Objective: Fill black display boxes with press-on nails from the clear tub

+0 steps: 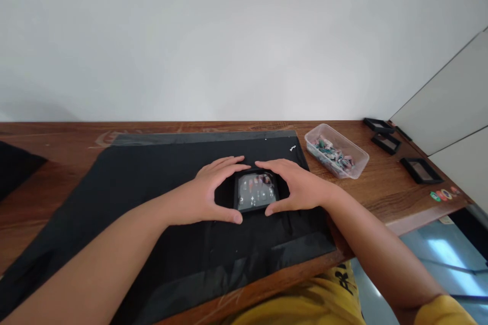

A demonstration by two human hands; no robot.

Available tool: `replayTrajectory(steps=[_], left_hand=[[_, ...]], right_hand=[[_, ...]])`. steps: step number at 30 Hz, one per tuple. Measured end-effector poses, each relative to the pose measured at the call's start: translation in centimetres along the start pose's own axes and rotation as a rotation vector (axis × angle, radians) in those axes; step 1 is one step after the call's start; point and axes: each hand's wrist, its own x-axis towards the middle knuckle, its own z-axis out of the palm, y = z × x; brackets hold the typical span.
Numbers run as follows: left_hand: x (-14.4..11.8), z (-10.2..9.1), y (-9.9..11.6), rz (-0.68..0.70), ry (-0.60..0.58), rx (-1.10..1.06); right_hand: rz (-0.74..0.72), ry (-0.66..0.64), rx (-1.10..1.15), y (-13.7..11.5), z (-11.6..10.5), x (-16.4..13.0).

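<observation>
A small black display box (256, 190) with a clear window lies flat on the black cloth (152, 188); small pinkish and white pieces show through the window. My left hand (211, 190) cups its left side, fingers on the far edge and thumb at the near edge. My right hand (295, 185) mirrors it on the right side. Both hands grip the box between them.
A clear plastic tub (337, 151) of small coloured pieces stands right of the cloth. Three black frames (421, 170) lie at the table's far right corner, with small coloured pieces (442, 194) near the edge. A wall rises behind the wooden table (57, 177).
</observation>
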Motion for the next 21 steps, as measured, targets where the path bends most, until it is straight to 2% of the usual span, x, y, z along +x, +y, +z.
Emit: replayTrajectory(steps=[21], left_hand=[[-0.02,-0.04,-0.03,0.020,0.015,0.013]], right_hand=[[0.006,0.013,0.017,0.12,0.08,0.02]])
